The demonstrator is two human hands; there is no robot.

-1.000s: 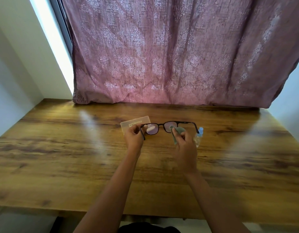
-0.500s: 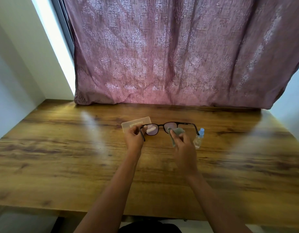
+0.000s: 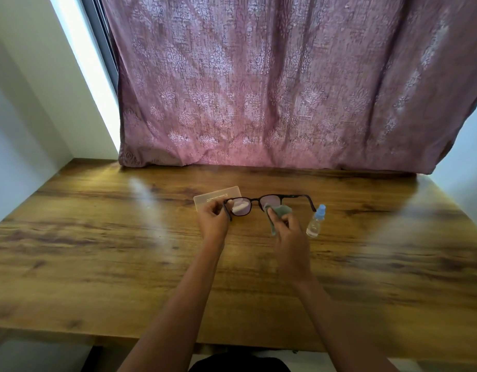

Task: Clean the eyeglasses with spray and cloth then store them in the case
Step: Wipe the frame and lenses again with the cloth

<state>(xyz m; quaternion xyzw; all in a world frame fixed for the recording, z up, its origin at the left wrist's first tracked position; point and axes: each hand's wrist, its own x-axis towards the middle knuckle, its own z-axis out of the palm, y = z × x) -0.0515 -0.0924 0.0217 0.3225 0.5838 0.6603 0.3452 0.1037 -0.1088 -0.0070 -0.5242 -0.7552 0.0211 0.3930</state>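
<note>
The eyeglasses (image 3: 269,204), dark-framed with tinted lenses, are held up over the wooden table (image 3: 97,251) between the person's two hands, temples unfolded and pointing toward the person. The left hand (image 3: 213,224) pinches the frame at its left corner, fingers closed around the hinge where the temple arm begins. The right hand (image 3: 289,232) has its fingers closed on a grey-green cloth (image 3: 279,212), pressing the cloth against the lens on the right side of the eyeglasses, so that the cloth covers the lower part of that lens. The other lens is bare and shows a pale reflection.

Just behind the eyeglasses, at their left end, a translucent beige case (image 3: 218,197) lies flat on the table, partly hidden by the left hand. Just to the right of the eyeglasses, near the tip of the right temple, a small clear spray bottle (image 3: 315,221) with a light blue cap stands on the table, apart from both hands. Well behind the eyeglasses, a mauve patterned curtain (image 3: 285,89) hangs down to the far edge of the table.
</note>
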